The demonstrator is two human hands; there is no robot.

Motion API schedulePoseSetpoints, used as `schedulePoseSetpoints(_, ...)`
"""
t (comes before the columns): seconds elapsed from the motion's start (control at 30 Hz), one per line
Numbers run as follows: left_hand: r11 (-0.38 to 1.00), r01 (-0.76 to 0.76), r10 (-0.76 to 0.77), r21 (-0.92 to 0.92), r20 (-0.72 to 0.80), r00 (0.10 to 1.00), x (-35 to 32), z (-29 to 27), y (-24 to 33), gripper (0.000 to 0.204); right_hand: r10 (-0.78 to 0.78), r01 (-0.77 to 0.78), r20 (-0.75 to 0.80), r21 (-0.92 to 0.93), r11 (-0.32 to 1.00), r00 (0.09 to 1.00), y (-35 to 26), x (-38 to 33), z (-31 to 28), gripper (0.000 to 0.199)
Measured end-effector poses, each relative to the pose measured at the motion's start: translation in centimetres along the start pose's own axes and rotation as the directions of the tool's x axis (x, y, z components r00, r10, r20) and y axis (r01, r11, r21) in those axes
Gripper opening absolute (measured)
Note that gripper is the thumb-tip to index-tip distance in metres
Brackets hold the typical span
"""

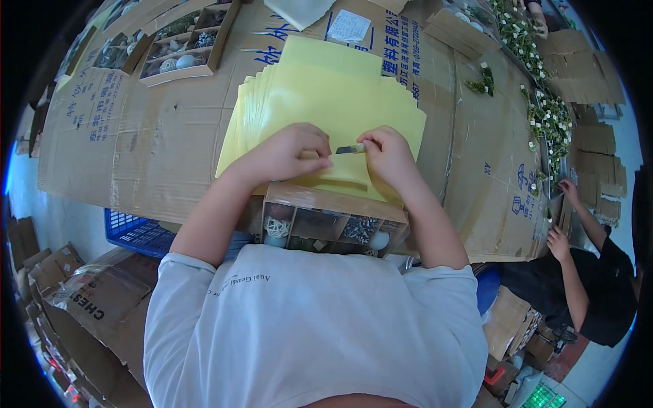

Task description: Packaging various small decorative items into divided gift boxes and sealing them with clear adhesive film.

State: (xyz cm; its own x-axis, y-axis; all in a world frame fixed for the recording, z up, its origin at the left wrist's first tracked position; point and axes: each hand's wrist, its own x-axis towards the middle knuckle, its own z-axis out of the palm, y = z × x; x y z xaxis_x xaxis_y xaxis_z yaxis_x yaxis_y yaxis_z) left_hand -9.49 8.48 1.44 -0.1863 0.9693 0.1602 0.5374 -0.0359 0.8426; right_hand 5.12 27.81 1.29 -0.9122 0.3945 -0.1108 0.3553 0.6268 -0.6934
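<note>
A small cutter knife, its dark blade turned to the left, is pinched in my right hand. My left hand rests to the left of the blade tip with its fingers curled inward. Whatever its fingertips hold, if anything, is hidden. Both hands are over a fanned stack of glossy yellow sheets. Between my forearms, against my body, stands a divided cardboard box under the stack's near edge. Balls, a pine cone and other dried decorations show in its compartments.
Cardboard covers the table. Similar filled boxes sit at the far left. A white note lies beyond the sheets. Green sprigs with white bits are heaped at the right, where a person in black works. A blue crate is below left.
</note>
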Motion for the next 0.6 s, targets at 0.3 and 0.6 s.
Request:
schedulePoseSetpoints(0.3,0.778,0.148,-0.182,-0.611,0.006,0.983,-2.9,-2.6,4.1,0.043,-0.146,0.153,-0.047,0.311,0.938,0.988,-4.0,-1.0,-1.7,0.014)
schedulePoseSetpoints(0.6,0.856,0.393,-0.32,-0.335,0.254,0.913,-4.5,-1.9,4.8,0.059,0.122,-0.089,-0.004,0.656,0.75,0.993,-4.9,-2.1,-4.0,0.008)
